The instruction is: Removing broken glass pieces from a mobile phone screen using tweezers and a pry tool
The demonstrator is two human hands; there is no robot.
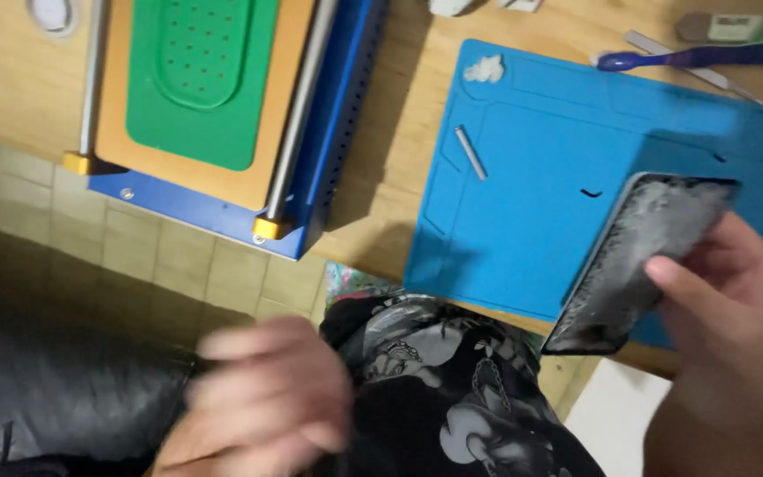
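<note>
blurred left hand [262, 397], phone panel [638, 261] in right hand [721, 327]

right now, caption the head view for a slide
Right hand holds a grey-smeared dark phone panel over a blue silicone mat.

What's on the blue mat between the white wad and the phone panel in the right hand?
Head view: a small grey metal rod lies on the blue mat, between the white wad and the phone panel.
</note>
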